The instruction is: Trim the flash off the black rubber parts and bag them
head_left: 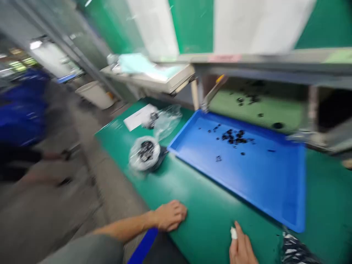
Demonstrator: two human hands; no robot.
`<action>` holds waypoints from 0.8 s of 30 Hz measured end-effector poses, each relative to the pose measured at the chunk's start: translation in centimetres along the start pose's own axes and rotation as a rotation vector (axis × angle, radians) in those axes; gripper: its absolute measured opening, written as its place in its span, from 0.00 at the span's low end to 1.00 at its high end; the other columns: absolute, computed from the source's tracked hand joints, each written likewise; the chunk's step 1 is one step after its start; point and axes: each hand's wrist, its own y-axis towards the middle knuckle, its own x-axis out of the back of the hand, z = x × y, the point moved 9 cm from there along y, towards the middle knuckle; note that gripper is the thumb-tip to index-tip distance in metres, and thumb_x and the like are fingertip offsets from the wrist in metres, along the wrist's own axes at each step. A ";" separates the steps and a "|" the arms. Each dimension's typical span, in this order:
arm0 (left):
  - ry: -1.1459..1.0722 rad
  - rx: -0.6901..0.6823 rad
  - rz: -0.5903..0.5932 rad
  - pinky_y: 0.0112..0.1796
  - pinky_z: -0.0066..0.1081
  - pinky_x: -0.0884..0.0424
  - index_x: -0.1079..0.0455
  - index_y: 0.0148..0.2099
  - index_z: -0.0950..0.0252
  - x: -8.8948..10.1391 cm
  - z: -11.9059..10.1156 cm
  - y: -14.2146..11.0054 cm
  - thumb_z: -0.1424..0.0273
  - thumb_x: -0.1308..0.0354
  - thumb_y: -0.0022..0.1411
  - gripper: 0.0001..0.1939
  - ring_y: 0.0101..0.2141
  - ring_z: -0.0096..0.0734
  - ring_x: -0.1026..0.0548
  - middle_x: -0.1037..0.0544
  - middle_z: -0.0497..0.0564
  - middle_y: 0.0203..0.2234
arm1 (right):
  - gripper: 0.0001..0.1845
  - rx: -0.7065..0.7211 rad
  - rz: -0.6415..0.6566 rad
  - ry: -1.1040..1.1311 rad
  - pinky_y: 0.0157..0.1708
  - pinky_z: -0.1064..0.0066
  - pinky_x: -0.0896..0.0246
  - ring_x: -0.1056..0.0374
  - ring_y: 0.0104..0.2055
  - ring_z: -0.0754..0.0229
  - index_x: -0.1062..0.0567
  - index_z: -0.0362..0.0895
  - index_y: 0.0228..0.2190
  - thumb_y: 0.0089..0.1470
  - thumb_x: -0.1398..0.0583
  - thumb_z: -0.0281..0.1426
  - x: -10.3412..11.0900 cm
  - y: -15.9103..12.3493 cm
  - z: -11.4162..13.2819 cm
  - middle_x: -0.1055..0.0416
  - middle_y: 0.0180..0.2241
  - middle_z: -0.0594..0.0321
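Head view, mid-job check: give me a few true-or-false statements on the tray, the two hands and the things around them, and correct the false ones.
1. The blue tray holds small black parts. True.
2. The left hand is inside the blue tray. False: it is at the edge of the green table, outside the tray.
3. Something white shows on a finger of the right hand. True.
4. All the black parts are in the tray. False: a clear bag beside it holds some too.
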 end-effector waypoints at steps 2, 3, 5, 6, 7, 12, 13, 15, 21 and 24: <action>-0.107 0.035 -0.010 0.54 0.41 0.43 0.32 0.43 0.59 0.0 -0.1 0.2 0.65 0.54 0.61 0.12 0.52 0.40 0.34 0.26 0.58 0.45 | 0.28 0.026 0.047 -0.036 0.26 0.66 0.35 0.28 0.34 0.50 0.42 0.47 0.60 0.58 0.52 0.32 0.3 -0.3 -0.2 0.27 0.36 0.53; -0.156 0.045 -0.034 0.54 0.40 0.44 0.31 0.42 0.59 0.1 0.1 0.2 0.65 0.53 0.61 0.12 0.53 0.39 0.34 0.26 0.57 0.46 | 0.29 0.047 0.069 -0.033 0.27 0.64 0.36 0.29 0.36 0.48 0.43 0.47 0.60 0.57 0.52 0.34 0.2 -0.4 -0.3 0.27 0.36 0.51; -0.163 0.086 -0.096 0.55 0.38 0.45 0.31 0.41 0.59 0.0 1.1 0.0 0.66 0.53 0.61 0.11 0.53 0.37 0.35 0.26 0.56 0.45 | 0.31 0.107 0.106 -0.007 0.26 0.62 0.36 0.30 0.39 0.45 0.44 0.48 0.61 0.56 0.52 0.37 -0.4 -0.5 -0.5 0.28 0.37 0.49; -0.127 0.087 -0.108 0.54 0.38 0.45 0.31 0.41 0.59 -0.2 1.4 -0.1 0.67 0.53 0.60 0.11 0.53 0.37 0.35 0.27 0.56 0.45 | 0.31 0.140 0.114 0.013 0.26 0.61 0.36 0.30 0.39 0.44 0.44 0.49 0.61 0.56 0.52 0.38 -0.7 -0.5 -0.5 0.28 0.37 0.49; -0.088 0.085 -0.141 0.54 0.38 0.44 0.31 0.41 0.59 -0.2 1.5 -0.3 0.68 0.52 0.60 0.11 0.52 0.37 0.35 0.27 0.57 0.45 | 0.31 0.167 0.107 0.037 0.25 0.60 0.37 0.31 0.39 0.43 0.43 0.49 0.60 0.56 0.52 0.39 -0.8 -0.5 -0.7 0.28 0.36 0.49; 0.141 0.041 -0.245 0.50 0.38 0.41 0.31 0.40 0.59 -0.1 0.4 -0.5 0.69 0.52 0.60 0.10 0.50 0.39 0.33 0.26 0.58 0.44 | 0.29 0.274 0.058 0.159 0.28 0.59 0.40 0.32 0.35 0.44 0.36 0.42 0.56 0.57 0.55 0.40 -0.5 0.0 -1.0 0.29 0.32 0.48; 0.180 0.044 -0.250 0.50 0.38 0.41 0.31 0.41 0.59 -0.1 0.2 -0.5 0.70 0.53 0.60 0.11 0.49 0.39 0.33 0.26 0.58 0.44 | 0.29 0.296 0.069 0.168 0.28 0.60 0.40 0.32 0.34 0.44 0.35 0.41 0.56 0.58 0.55 0.40 -0.5 0.1 -0.8 0.29 0.32 0.47; 0.217 0.067 -0.246 0.50 0.38 0.41 0.31 0.41 0.59 0.0 0.1 -0.5 0.70 0.53 0.60 0.11 0.49 0.39 0.33 0.27 0.58 0.44 | 0.30 0.341 0.094 0.194 0.28 0.61 0.41 0.33 0.33 0.46 0.36 0.39 0.56 0.58 0.56 0.40 -0.3 0.3 -0.2 0.29 0.32 0.46; 0.218 0.108 -0.256 0.49 0.37 0.40 0.31 0.41 0.59 0.0 0.3 -0.7 0.70 0.51 0.58 0.10 0.48 0.40 0.33 0.26 0.58 0.43 | 0.25 0.330 0.022 0.162 0.24 0.66 0.44 0.32 0.30 0.51 0.34 0.44 0.55 0.59 0.54 0.37 1.2 0.3 1.6 0.28 0.31 0.51; 0.246 0.092 -0.290 0.49 0.38 0.39 0.32 0.43 0.60 0.3 0.1 -0.9 0.70 0.51 0.59 0.11 0.48 0.41 0.32 0.27 0.59 0.43 | 0.23 0.282 -0.015 0.088 0.25 0.68 0.46 0.32 0.32 0.54 0.33 0.44 0.54 0.60 0.52 0.34 1.6 0.3 2.1 0.28 0.31 0.53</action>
